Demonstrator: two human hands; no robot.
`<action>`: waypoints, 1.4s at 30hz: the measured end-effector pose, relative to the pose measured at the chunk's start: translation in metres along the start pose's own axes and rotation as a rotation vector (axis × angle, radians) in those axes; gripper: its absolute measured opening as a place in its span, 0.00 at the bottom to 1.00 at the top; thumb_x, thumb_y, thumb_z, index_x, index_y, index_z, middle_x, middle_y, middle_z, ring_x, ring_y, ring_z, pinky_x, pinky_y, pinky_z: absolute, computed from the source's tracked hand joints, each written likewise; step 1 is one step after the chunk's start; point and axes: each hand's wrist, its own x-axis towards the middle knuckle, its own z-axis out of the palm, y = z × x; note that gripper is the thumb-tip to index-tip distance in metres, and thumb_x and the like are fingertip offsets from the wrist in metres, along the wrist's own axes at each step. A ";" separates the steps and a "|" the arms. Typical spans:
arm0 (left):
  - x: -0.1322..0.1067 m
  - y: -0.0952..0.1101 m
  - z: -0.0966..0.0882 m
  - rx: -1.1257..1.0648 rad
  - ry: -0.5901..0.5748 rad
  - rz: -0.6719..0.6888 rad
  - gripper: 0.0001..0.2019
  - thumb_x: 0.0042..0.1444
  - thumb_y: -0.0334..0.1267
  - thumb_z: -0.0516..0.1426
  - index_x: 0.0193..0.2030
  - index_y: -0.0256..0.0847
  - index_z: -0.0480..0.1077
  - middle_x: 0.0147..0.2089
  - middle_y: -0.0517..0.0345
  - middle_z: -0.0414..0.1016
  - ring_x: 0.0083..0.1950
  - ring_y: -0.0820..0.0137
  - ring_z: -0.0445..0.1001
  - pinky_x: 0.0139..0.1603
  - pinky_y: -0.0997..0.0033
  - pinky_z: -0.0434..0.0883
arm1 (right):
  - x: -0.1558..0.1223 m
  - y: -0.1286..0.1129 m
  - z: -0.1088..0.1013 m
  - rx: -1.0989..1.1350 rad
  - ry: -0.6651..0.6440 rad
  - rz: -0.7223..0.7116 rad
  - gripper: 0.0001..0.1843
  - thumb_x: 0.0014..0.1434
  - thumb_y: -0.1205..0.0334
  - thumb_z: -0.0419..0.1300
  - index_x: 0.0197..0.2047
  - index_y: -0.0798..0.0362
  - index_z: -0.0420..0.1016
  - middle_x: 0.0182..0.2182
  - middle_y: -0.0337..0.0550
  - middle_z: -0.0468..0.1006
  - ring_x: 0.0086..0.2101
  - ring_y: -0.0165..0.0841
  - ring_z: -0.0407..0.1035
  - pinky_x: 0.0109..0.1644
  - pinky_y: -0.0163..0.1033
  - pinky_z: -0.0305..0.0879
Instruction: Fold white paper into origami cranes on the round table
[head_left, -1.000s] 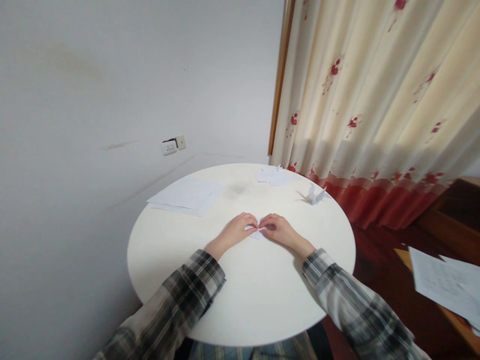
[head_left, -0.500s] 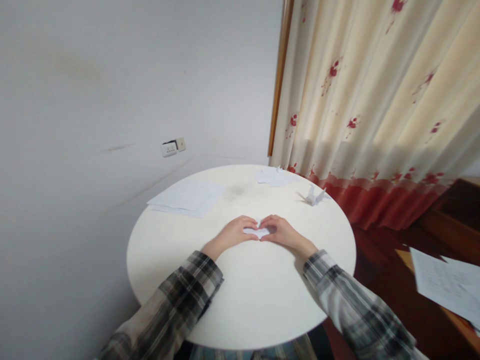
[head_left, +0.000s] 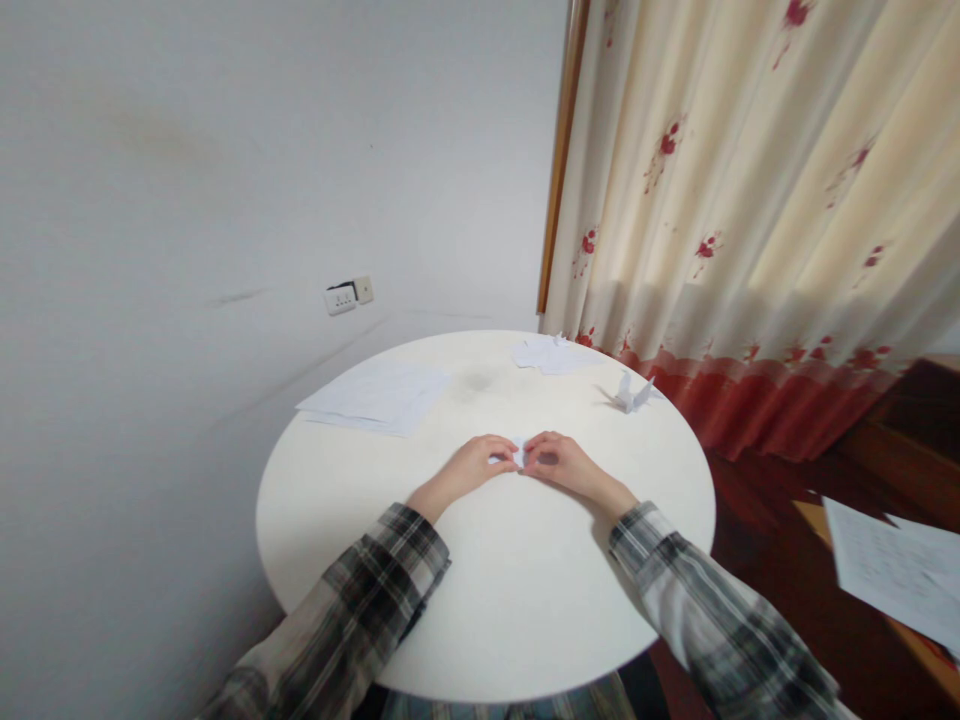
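Note:
A small piece of folded white paper (head_left: 519, 453) lies between my two hands, just above the middle of the round white table (head_left: 495, 580). My left hand (head_left: 484, 462) pinches its left side between thumb and fingers. On the opposite side, the thumb and fingers of my right hand (head_left: 553, 460) close on the paper's right edge. Much of the paper is covered by my fingers, so its folds cannot be made out. Beyond my right hand stands a folded paper crane (head_left: 631, 393).
Flat white sheets (head_left: 375, 395) are stacked at the table's far left. More paper pieces (head_left: 551, 354) lie by the far edge. A wall with a socket (head_left: 340, 299) rises behind; a floral curtain (head_left: 720, 200) hangs right. Written sheets (head_left: 885, 560) rest on a lower surface at right.
My thumbs and fingertips have closed together on the paper, and less of it shows between my hands. The crane and the sheets have stayed in place.

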 end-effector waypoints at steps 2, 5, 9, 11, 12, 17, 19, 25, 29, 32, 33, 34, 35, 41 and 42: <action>0.001 -0.001 0.001 0.001 0.005 -0.002 0.07 0.52 0.38 0.55 0.30 0.40 0.74 0.43 0.55 0.75 0.46 0.69 0.70 0.50 0.70 0.64 | 0.000 0.000 0.000 0.006 0.001 0.010 0.05 0.51 0.61 0.61 0.27 0.53 0.75 0.35 0.44 0.75 0.37 0.32 0.68 0.45 0.39 0.62; 0.003 -0.002 0.002 0.015 0.009 0.009 0.08 0.53 0.37 0.54 0.31 0.39 0.73 0.42 0.55 0.75 0.45 0.69 0.70 0.49 0.70 0.64 | 0.001 0.001 0.000 0.002 -0.002 0.004 0.05 0.53 0.66 0.58 0.29 0.53 0.75 0.35 0.44 0.75 0.37 0.31 0.68 0.45 0.39 0.62; 0.003 -0.002 0.002 0.038 0.021 -0.004 0.07 0.53 0.36 0.53 0.35 0.39 0.72 0.39 0.56 0.75 0.42 0.70 0.71 0.47 0.70 0.65 | 0.001 0.003 0.002 -0.037 0.011 0.014 0.06 0.53 0.69 0.56 0.34 0.53 0.74 0.33 0.43 0.75 0.36 0.31 0.67 0.44 0.39 0.62; 0.003 -0.001 0.001 0.044 0.031 -0.019 0.07 0.53 0.34 0.54 0.36 0.39 0.71 0.38 0.57 0.75 0.41 0.70 0.71 0.46 0.71 0.65 | 0.001 0.003 0.002 -0.060 0.027 0.039 0.08 0.52 0.70 0.57 0.37 0.54 0.72 0.33 0.43 0.75 0.34 0.31 0.67 0.42 0.38 0.62; 0.003 0.000 0.001 0.045 0.037 -0.023 0.07 0.52 0.34 0.54 0.37 0.40 0.71 0.38 0.57 0.74 0.41 0.70 0.71 0.46 0.71 0.65 | 0.001 0.003 0.003 -0.067 0.034 0.046 0.09 0.52 0.70 0.57 0.38 0.54 0.72 0.33 0.43 0.74 0.34 0.31 0.66 0.41 0.38 0.62; 0.003 0.001 0.002 0.052 0.039 -0.002 0.07 0.52 0.32 0.54 0.36 0.40 0.72 0.38 0.57 0.74 0.41 0.70 0.70 0.46 0.71 0.65 | 0.000 0.006 0.005 -0.066 0.042 0.006 0.07 0.52 0.70 0.58 0.36 0.53 0.72 0.33 0.42 0.74 0.35 0.31 0.67 0.42 0.38 0.62; 0.003 0.001 0.002 0.055 0.028 0.031 0.07 0.52 0.33 0.53 0.36 0.40 0.72 0.39 0.57 0.74 0.42 0.70 0.70 0.47 0.71 0.65 | 0.001 0.008 0.006 -0.055 0.033 -0.016 0.06 0.52 0.70 0.57 0.34 0.53 0.73 0.33 0.42 0.75 0.36 0.31 0.67 0.44 0.38 0.62; 0.003 -0.001 0.004 0.084 0.044 0.044 0.08 0.55 0.35 0.52 0.35 0.41 0.73 0.43 0.55 0.74 0.46 0.70 0.69 0.51 0.68 0.64 | 0.002 0.007 0.006 -0.050 0.024 0.017 0.06 0.52 0.70 0.58 0.31 0.52 0.76 0.34 0.43 0.75 0.37 0.31 0.67 0.44 0.39 0.63; 0.002 -0.005 0.005 0.115 0.073 0.036 0.07 0.53 0.36 0.55 0.34 0.41 0.74 0.46 0.54 0.73 0.49 0.68 0.68 0.53 0.66 0.63 | 0.001 0.004 0.005 -0.061 0.032 0.040 0.06 0.51 0.70 0.58 0.30 0.52 0.77 0.34 0.44 0.74 0.37 0.32 0.68 0.44 0.39 0.64; 0.001 -0.008 0.007 0.131 0.089 0.017 0.06 0.52 0.37 0.55 0.34 0.42 0.74 0.52 0.53 0.69 0.54 0.66 0.65 0.56 0.63 0.60 | 0.001 0.004 0.004 -0.068 0.044 0.056 0.06 0.51 0.69 0.59 0.30 0.51 0.77 0.39 0.46 0.73 0.40 0.33 0.67 0.45 0.40 0.64; 0.001 -0.008 0.007 0.130 0.083 0.012 0.06 0.52 0.37 0.55 0.34 0.42 0.73 0.53 0.53 0.68 0.54 0.66 0.64 0.57 0.62 0.60 | 0.001 0.004 0.004 -0.066 0.048 0.065 0.06 0.51 0.69 0.59 0.30 0.51 0.77 0.40 0.46 0.73 0.41 0.33 0.67 0.46 0.41 0.64; 0.000 -0.008 0.007 0.127 0.074 0.009 0.06 0.53 0.36 0.55 0.35 0.42 0.73 0.54 0.53 0.67 0.55 0.66 0.64 0.57 0.62 0.59 | 0.000 0.004 0.005 -0.064 0.049 0.074 0.06 0.51 0.69 0.59 0.30 0.51 0.77 0.42 0.47 0.73 0.42 0.34 0.67 0.47 0.41 0.64; 0.000 -0.007 0.007 0.122 0.065 0.007 0.06 0.53 0.36 0.54 0.36 0.42 0.72 0.54 0.53 0.67 0.55 0.66 0.64 0.57 0.62 0.59 | 0.000 0.004 0.005 -0.061 0.048 0.080 0.06 0.51 0.69 0.58 0.30 0.51 0.77 0.43 0.47 0.72 0.43 0.34 0.67 0.48 0.42 0.63; -0.001 -0.001 0.005 0.098 0.037 0.014 0.05 0.52 0.32 0.53 0.36 0.41 0.68 0.51 0.53 0.69 0.54 0.67 0.65 0.56 0.64 0.60 | 0.001 0.006 0.005 -0.052 0.025 0.071 0.06 0.52 0.69 0.58 0.31 0.53 0.76 0.43 0.47 0.73 0.43 0.33 0.68 0.49 0.41 0.62; -0.001 -0.001 0.005 0.092 0.043 0.014 0.06 0.52 0.31 0.53 0.36 0.41 0.68 0.50 0.53 0.69 0.53 0.67 0.65 0.56 0.64 0.61 | 0.000 0.006 0.005 -0.054 0.028 0.067 0.06 0.52 0.69 0.58 0.31 0.52 0.76 0.43 0.47 0.73 0.43 0.33 0.68 0.49 0.41 0.62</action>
